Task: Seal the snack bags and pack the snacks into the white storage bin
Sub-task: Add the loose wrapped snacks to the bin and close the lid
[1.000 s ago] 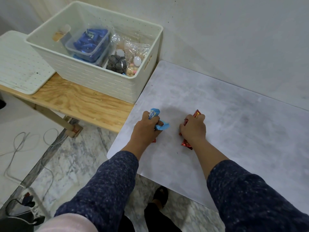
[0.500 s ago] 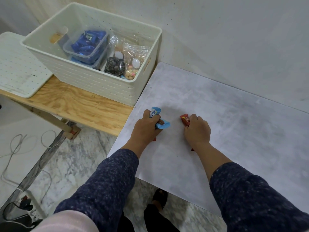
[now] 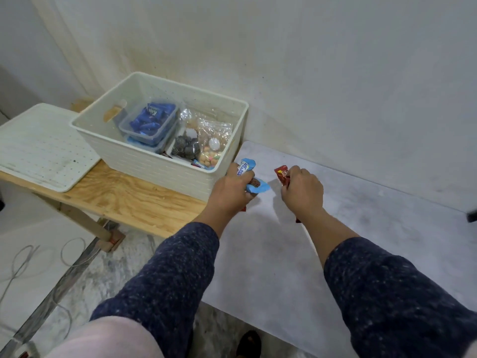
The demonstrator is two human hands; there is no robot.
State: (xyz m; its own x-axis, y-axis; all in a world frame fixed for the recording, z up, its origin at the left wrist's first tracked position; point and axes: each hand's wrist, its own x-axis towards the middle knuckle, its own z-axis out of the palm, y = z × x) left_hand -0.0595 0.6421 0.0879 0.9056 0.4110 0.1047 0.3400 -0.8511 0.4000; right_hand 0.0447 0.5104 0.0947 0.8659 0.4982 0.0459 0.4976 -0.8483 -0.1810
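Left hand (image 3: pixel 232 188): closed in a fist around light-blue snack packets (image 3: pixel 246 168); one packet end sticks up above the knuckles, another end juts out to the right of the fist, with a dark brown piece showing at it
Right hand (image 3: pixel 302 191): closed around a red snack packet (image 3: pixel 281 174); the packet top protrudes up and to the left of the fingers, and a red end shows below the wrist
Position of hands: both over the left part of the grey mat (image 3: pixel 361 228), the left hand just beside the near right corner of the bin
White storage bin (image 3: pixel 160 166): stands on the wooden bench (image 3: pixel 124 195), its right side next to the mat edge, top open
Bin contents, left: clear tub of blue wrapped sweets (image 3: pixel 151 120), stacked on a second clear tub
Bin contents, right: clear bags (image 3: pixel 213 136) of mixed snacks, dark striped sweets (image 3: pixel 186 148) in front of them
Bin lid (image 3: pixel 38 148): white, perforated, lies flat on the bench to the left of the bin
Sleeves: dark blue, speckled, on both forearms
Floor: loose cables (image 3: pixel 31 257) lie at lower left
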